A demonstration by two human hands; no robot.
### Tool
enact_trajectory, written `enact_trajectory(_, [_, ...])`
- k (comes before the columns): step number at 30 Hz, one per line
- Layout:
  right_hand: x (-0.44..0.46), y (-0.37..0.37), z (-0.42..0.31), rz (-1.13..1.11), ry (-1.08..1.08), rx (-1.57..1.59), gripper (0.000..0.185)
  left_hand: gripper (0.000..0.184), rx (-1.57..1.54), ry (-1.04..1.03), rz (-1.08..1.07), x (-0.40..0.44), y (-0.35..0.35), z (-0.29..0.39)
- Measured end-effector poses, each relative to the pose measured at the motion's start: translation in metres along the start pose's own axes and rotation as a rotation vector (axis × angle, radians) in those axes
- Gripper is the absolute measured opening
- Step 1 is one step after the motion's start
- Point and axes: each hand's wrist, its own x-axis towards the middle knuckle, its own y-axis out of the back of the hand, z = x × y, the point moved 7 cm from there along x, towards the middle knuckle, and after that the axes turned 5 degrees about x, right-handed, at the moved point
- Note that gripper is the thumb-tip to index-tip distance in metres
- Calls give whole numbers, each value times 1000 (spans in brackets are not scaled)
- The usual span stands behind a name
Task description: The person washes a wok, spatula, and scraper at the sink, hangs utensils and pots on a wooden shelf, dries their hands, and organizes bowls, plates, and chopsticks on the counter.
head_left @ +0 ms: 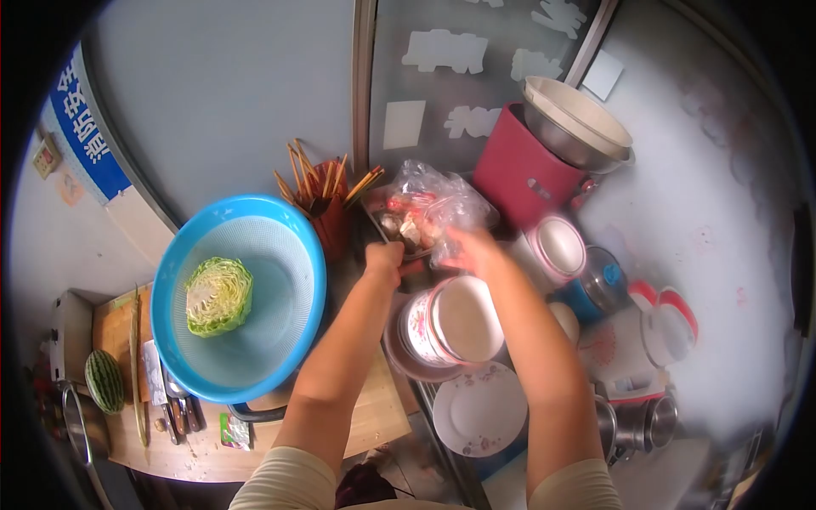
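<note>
A clear plastic bag [455, 200] lies bunched over a shallow container [374, 211] at the back of the counter. Pale and reddish food pieces [410, 225] show in it, too small to name. My left hand [385, 260] is closed at the container's near edge, its fingertips partly hidden. My right hand [467, 249], slightly blurred, grips the near right side of the bag. Just in front of both hands stands a stack of floral bowls [425, 330], and behind the left hand is a reddish-brown holder [331, 231] full of chopsticks [302, 170].
Left on the wooden table, a blue colander [313, 314] holds a cut cabbage [219, 297]. Beyond it are a cleaver [155, 374] and a small watermelon [104, 382]. A red bin [518, 174] with basins [582, 123] stands back right. A plate [480, 410] lies below my right arm.
</note>
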Motion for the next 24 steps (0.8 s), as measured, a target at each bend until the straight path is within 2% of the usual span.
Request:
enact_trajectory(2, [9,9,0,103,60,37,54,21,-15,-13,-44,-15,-7,8])
enact_trajectory(5, [4,15,-11,257,102,118,59,21,-58,-13,-124,-35,-19,22])
enact_trajectory(11, [-36,14,-39,427,221,95,58,20,-54,-60,-241,-76,-40,49])
enact_trajectory(14, [-45,12,-46,334,280,120,54,21,-5,-115,-273,-99,-41,62])
enact_trajectory(17, [-71,1,-50,308,299,115,40,21,0,-202,-278,-125,-37,72])
enact_trajectory(21, [-122,-18,-56,193,443,79,61,27,-3,-257,-346,-182,-24,77])
enact_trajectory(24, [-163,-24,-39,186,537,63,68,31,25,-307,-418,-230,-6,70])
